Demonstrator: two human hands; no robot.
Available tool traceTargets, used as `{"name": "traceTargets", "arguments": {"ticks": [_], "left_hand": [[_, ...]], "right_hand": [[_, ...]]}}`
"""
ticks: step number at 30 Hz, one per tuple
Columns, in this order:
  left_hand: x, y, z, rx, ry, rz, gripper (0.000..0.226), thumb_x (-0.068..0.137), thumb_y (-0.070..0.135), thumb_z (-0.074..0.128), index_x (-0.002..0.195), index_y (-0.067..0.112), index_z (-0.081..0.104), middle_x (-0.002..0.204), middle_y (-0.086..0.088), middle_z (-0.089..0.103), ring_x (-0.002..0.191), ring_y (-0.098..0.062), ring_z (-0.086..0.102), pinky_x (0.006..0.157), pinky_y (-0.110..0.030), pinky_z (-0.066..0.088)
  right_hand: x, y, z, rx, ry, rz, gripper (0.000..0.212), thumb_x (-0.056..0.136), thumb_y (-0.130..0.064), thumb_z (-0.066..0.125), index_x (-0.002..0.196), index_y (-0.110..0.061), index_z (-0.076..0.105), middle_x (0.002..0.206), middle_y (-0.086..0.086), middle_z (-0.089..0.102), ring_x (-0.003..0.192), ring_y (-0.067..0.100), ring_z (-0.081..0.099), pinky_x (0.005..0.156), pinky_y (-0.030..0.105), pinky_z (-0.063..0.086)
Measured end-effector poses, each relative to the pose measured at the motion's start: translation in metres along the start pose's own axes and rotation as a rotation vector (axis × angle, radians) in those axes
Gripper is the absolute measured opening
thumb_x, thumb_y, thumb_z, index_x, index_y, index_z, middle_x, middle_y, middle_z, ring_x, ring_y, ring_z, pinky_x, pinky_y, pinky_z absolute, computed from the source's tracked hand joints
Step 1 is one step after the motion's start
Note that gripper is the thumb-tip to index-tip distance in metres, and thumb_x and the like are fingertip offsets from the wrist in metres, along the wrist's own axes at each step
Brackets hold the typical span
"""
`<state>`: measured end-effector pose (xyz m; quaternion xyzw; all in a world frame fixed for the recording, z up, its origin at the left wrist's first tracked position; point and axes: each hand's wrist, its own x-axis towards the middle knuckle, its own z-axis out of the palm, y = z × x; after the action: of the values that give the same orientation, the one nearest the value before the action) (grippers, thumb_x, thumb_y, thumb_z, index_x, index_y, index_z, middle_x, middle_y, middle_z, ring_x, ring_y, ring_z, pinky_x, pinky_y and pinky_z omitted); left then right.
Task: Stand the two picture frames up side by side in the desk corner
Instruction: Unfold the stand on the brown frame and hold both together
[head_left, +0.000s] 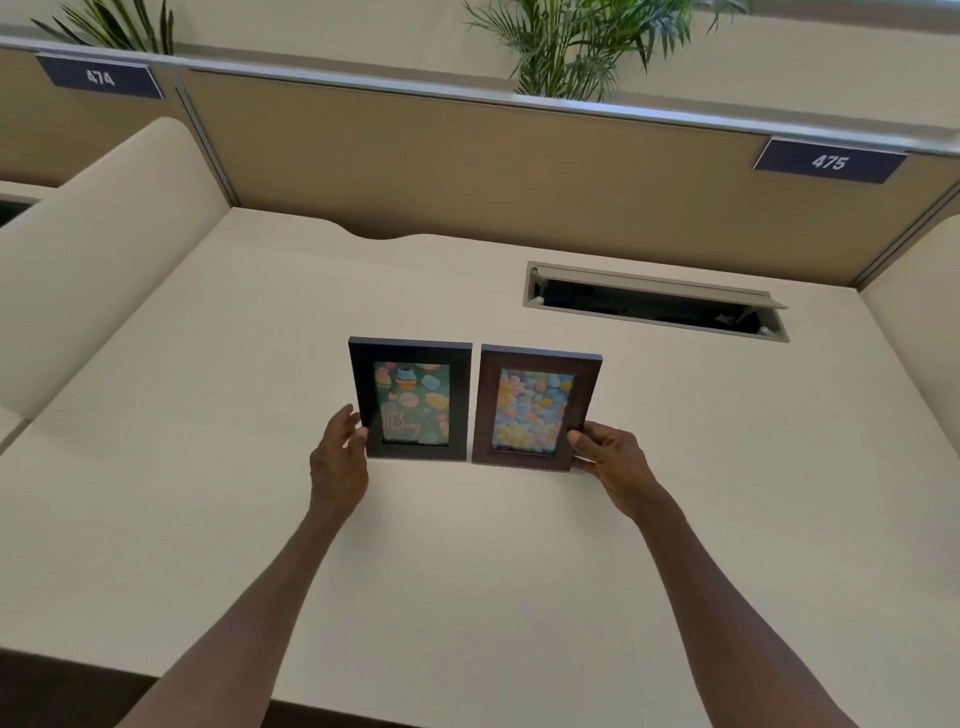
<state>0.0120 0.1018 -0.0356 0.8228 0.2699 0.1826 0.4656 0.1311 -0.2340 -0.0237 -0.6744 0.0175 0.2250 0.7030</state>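
Note:
Two picture frames stand upright side by side in the middle of the cream desk (208, 519), facing me. The left frame (411, 400) is dark navy and holds a green cupcake birthday print. The right frame (537, 408) is dark brown and holds a pastel flower print. A narrow gap separates them. My left hand (337, 457) touches the lower left edge of the navy frame with its fingers curled against it. My right hand (610, 457) pinches the lower right corner of the brown frame.
An open cable hatch (654, 301) is set in the desk at the back right. A tan partition (467, 171) runs along the back, with labels 474 (101, 78) and 475 (829, 162). Cream side dividers (104, 249) rise left and right; the plants (566, 47) stand behind.

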Motion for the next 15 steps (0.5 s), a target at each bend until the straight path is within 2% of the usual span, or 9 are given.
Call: {"name": "traceTargets", "arguments": {"ticks": [5,8,11,15], "left_hand": [[-0.008,-0.005,0.006,0.017,-0.063,0.021,0.034,0.101,0.014,0.043,0.133,0.012,0.056,0.124,-0.008,0.066,0.111,-0.025,0.060,0.086,-0.030,0.043],[-0.010,-0.007,0.008,0.037,-0.044,0.014,0.035,0.101,0.014,0.042,0.134,0.012,0.055,0.125,-0.007,0.066,0.104,-0.016,0.057,0.084,-0.028,0.041],[-0.010,-0.009,0.009,0.031,-0.028,-0.010,0.037,0.101,0.012,0.041,0.135,0.013,0.054,0.127,-0.008,0.065,0.109,-0.022,0.059,0.088,-0.029,0.042],[-0.011,-0.009,0.008,0.042,-0.011,-0.011,0.036,0.101,0.009,0.041,0.134,0.010,0.055,0.128,-0.011,0.065,0.115,-0.028,0.059,0.091,-0.026,0.042]], "right_hand": [[0.005,-0.009,-0.002,-0.031,-0.025,0.017,0.018,0.095,-0.013,0.063,0.109,-0.016,0.074,0.102,0.001,0.080,0.096,0.018,0.076,0.076,0.027,0.061],[0.006,-0.012,0.000,-0.063,-0.017,0.026,0.018,0.095,-0.014,0.063,0.108,-0.018,0.074,0.101,-0.003,0.080,0.094,0.015,0.076,0.076,0.026,0.062],[0.005,-0.014,0.004,-0.073,0.000,0.032,0.017,0.096,-0.013,0.062,0.101,-0.023,0.075,0.095,-0.007,0.081,0.089,0.011,0.077,0.075,0.025,0.063],[0.005,-0.016,0.007,-0.088,-0.003,0.038,0.017,0.097,-0.013,0.061,0.101,-0.023,0.074,0.094,-0.009,0.081,0.088,0.009,0.077,0.074,0.025,0.063]]}}
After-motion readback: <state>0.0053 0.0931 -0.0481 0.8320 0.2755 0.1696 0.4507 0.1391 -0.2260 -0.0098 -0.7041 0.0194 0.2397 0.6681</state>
